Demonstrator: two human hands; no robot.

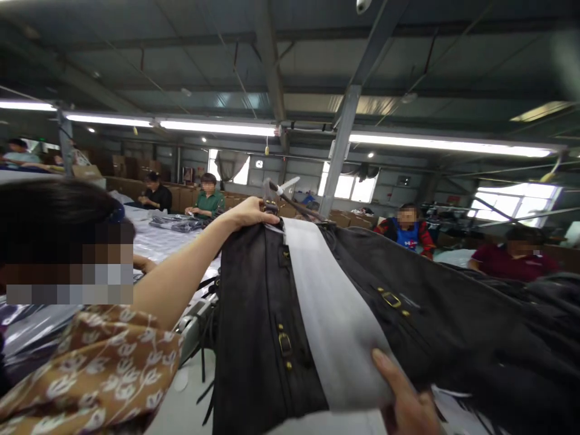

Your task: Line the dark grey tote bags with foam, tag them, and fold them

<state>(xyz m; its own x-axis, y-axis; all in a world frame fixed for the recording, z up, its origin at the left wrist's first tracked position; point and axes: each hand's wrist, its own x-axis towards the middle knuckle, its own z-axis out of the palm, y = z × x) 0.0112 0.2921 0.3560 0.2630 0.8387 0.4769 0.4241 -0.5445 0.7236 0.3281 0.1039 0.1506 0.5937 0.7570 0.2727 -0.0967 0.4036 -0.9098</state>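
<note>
A black garment (249,302) with brass-coloured buckles hangs from my left hand (254,212), whose fingers are closed on its top edge near a buckled tab. Down the garment's middle runs a long white strip (335,296). My right hand (403,393) is at the strip's lower end, thumb on its front and fingers behind it, partly cut off by the bottom edge. More black cloth with another buckle (390,299) spreads out to the right.
A person's head (58,235) is close on the left. Several people sit farther back among plastic-wrapped goods on a long table (158,241). A white surface (190,393) shows below the garment. A metal post (342,145) stands behind.
</note>
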